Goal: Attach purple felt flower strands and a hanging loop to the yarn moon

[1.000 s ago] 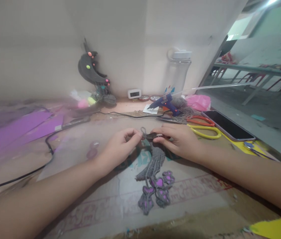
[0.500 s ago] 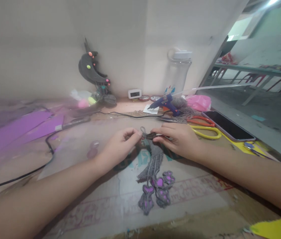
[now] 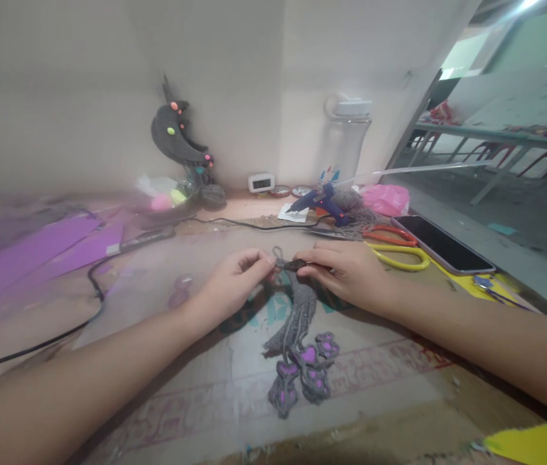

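A grey yarn-covered ornament with a curved body lies on the table between my hands. Paw-shaped grey pendants with purple pads hang from its lower end on cords. At its top stands a small grey yarn loop. My left hand is closed, thumb and fingertips pinching grey yarn beside the base of that loop. Opposite it, my right hand pinches a dark, narrow piece at the ornament's top; what exactly this piece is stays unclear.
Behind my right hand are yellow-handled scissors, red-handled scissors, a phone and a blue glue gun. A bottle, a small clock and a dark crescent ornament stand along the wall. Purple sheets and a black cable lie left.
Both hands keep their grips in nearly the same place. The dark piece by my right fingertips has shifted slightly, and the whole view has moved a little.
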A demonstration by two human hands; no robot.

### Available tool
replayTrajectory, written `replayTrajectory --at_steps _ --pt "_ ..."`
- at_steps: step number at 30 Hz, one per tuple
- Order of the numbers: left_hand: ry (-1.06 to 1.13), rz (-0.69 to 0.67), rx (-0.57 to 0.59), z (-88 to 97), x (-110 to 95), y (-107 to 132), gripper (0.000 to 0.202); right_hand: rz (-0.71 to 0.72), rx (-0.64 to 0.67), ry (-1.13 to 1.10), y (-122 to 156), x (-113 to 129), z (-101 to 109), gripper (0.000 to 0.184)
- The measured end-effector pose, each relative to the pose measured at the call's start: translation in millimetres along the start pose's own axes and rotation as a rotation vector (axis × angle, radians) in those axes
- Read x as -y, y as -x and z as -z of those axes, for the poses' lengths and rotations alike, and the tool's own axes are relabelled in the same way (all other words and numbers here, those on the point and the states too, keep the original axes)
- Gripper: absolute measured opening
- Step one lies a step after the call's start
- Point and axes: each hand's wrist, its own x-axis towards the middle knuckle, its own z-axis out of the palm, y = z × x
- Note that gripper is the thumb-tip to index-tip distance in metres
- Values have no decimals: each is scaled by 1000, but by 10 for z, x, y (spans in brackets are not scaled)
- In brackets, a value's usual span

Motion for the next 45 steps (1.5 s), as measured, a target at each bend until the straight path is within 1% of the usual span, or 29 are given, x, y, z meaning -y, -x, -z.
replayTrajectory --at_steps 3,7,9,13,18,21,23,26,28,30,33,39,42,45 --pt "-19 -7 -13 -3 -22 -3 29 -47 18 -51 6 18 17 29" --pt "-50 12 -40 -8 -31 -14 32 -78 33 -58 13 34 23 30" --pt "-101 17 -43 -8 -21 -15 33 -93 44 -56 16 36 13 30" --pt "-238 17 -12 3 10 0 34 -106 59 -46 19 25 -21 31" --pt "-274 -81 -114 21 -8 32 42 -124 70 -25 14 5 -54 32" --pt "-310 -123 -97 15 -55 52 34 -103 65 -5 18 14 -58 31" --pt "-362 -175 -83 6 -82 63 27 -68 63 5 25 28 -58 30" --pt "-415 -235 -75 -5 -105 70 24 -40 64 17 33 41 -60 30" --pt "-418 -204 -78 -7 -109 68 22 -54 69 19 32 35 -64 30" --pt "-393 -134 -90 -5 -104 62 22 -87 79 9 24 19 -68 31" --pt "-344 -52 -97 2 -80 52 26 -156 84 -18 8 -3 -70 30" --pt "-329 -114 -89 11 -17 33 34 -210 86 -34 3 -8 -77 32" --pt "-318 -91 -108 10 -7 21 34 -239 84 -45 7 -7 -82 31" --pt "-303 -66 -104 1 -27 19 32 -234 88 -47 5 -7 -83 30"
